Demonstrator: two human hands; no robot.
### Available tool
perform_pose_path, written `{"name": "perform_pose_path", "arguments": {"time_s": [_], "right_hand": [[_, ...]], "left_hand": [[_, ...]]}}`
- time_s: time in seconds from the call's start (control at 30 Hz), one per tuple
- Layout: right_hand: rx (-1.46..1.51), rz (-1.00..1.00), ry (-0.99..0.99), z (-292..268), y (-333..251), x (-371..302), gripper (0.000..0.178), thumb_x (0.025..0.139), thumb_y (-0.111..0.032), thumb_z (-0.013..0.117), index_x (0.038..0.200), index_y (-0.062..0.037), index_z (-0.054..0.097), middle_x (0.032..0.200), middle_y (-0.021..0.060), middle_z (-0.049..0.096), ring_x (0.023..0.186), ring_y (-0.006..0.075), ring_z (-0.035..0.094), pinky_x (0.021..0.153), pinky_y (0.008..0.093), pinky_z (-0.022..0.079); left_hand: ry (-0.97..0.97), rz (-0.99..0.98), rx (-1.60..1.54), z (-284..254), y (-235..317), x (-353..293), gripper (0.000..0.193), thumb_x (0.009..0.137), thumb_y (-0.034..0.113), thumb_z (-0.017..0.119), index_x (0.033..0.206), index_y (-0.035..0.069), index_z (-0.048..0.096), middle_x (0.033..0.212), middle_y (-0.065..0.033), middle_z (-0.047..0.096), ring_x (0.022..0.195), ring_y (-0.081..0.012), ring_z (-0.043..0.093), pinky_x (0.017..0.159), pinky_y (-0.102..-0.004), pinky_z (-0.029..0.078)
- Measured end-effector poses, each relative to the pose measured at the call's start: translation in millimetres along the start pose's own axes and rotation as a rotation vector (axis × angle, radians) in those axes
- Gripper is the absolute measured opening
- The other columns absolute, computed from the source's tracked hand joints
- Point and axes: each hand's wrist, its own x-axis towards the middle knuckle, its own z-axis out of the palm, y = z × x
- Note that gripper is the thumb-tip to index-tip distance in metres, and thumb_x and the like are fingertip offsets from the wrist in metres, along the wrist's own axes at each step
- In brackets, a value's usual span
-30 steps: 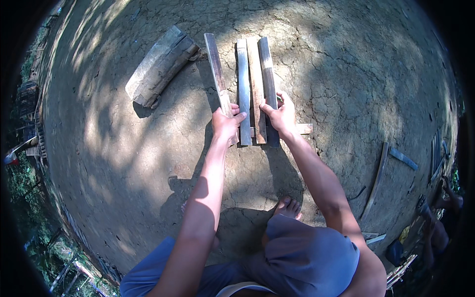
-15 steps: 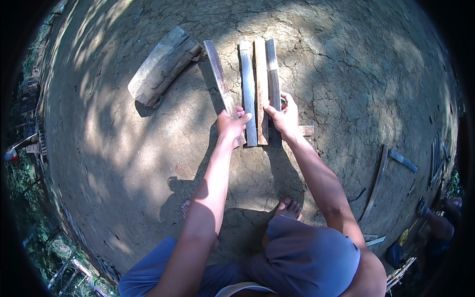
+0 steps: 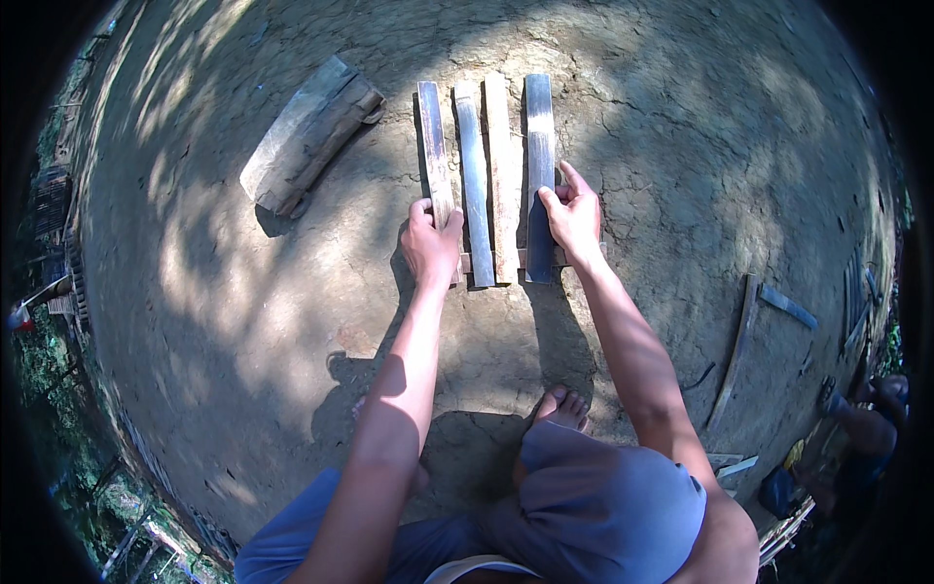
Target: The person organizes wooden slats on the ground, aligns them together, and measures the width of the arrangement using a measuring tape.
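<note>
Several long wooden or bamboo slats lie side by side in front of me, pointing away. My left hand point(image 3: 431, 245) grips the near part of the leftmost brown slat point(image 3: 433, 146), thumb along its right edge. The dark slat point(image 3: 540, 136) at the right end is pinched by my right hand point(image 3: 573, 216), its thumb on top and its forefinger stretched forward. Between them, a grey-blue slat point(image 3: 473, 175) and a pale brown slat point(image 3: 501, 175) lie untouched. Beneath their near ends runs a short crosspiece point(image 3: 520, 257), mostly covered.
A thick split log point(image 3: 306, 136) lies on the cracked earth at the far left. Toward the right are a long thin strip point(image 3: 736, 350), a short grey-blue piece point(image 3: 788, 307) and more strips. Another person point(image 3: 866, 438) sits at the right rim. My bare foot point(image 3: 562, 407) is close by.
My left hand has straightened the leftmost slat. The middle slats now sit slightly further left. The right slat has turned flatter and stands further from its neighbour, exposing more of the crosspiece.
</note>
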Motion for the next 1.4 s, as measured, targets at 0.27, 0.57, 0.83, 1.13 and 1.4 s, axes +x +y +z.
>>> {"name": "perform_pose_path", "arguments": {"time_s": [0.27, 0.57, 0.83, 1.13, 1.4], "right_hand": [[-0.068, -0.014, -0.067, -5.2, -3.4, 6.7, 0.055, 0.087, -0.014, 0.072, 0.141, -0.0106, 0.061, 0.094, 0.0126, 0.078, 0.077, 0.016, 0.071, 0.077, 0.0339, 0.056], [-0.049, -0.001, -0.075, -18.0, -0.9, 13.9, 0.05, 0.089, -0.014, 0.072, 0.139, -0.0133, 0.063, 0.098, 0.0136, 0.078, 0.08, 0.0206, 0.073, 0.079, 0.0353, 0.056], [-0.215, -0.149, -0.01, -40.5, -24.4, -30.1, 0.045, 0.094, -0.023, 0.067, 0.136, -0.0057, 0.06, 0.118, 0.0187, 0.064, 0.104, 0.0383, 0.065, 0.094, 0.0454, 0.053], [-0.802, -0.189, 0.534, -230.0, 49.3, -153.0, 0.035, 0.091, -0.017, 0.07, 0.126, -0.0118, 0.067, 0.12, 0.0093, 0.065, 0.111, 0.0301, 0.063, 0.092, 0.0405, 0.053], [-0.989, 0.139, 0.567, -352.0, 131.4, -242.7, 0.058, 0.091, -0.015, 0.07, 0.146, -0.0097, 0.053, 0.135, 0.0184, 0.059, 0.125, 0.0384, 0.056, 0.105, 0.0479, 0.045]], "left_hand": [[-0.116, -0.06, -0.072, -6.0, -10.8, 7.6, 0.041, 0.083, 0.023, 0.083, 0.119, 0.004, 0.073, 0.089, -0.0101, 0.074, 0.078, -0.0222, 0.07, 0.075, -0.0346, 0.054], [-0.119, 0.134, 0.27, -9.4, 0.8, 9.2, 0.058, 0.078, 0.033, 0.086, 0.128, 0.006, 0.07, 0.085, -0.0082, 0.074, 0.081, -0.0182, 0.072, 0.077, -0.0337, 0.054], [-0.151, 0.14, 0.494, -16.9, 1.2, 24.2, 0.039, 0.077, 0.037, 0.084, 0.107, 0.013, 0.077, 0.079, -0.0066, 0.075, 0.073, -0.0256, 0.072, 0.071, -0.0425, 0.053], [-0.192, 0.135, 0.395, -23.1, -4.7, 23.5, 0.042, 0.076, 0.038, 0.085, 0.107, 0.011, 0.077, 0.089, -0.0097, 0.077, 0.083, -0.0297, 0.074, 0.078, -0.0427, 0.055], [-0.224, 0.13, 0.419, -27.3, 52.3, -13.3, 0.032, 0.083, 0.037, 0.075, 0.085, 0.005, 0.077, 0.097, -0.0231, 0.074, 0.093, -0.0385, 0.072, 0.083, -0.0469, 0.056]]}}
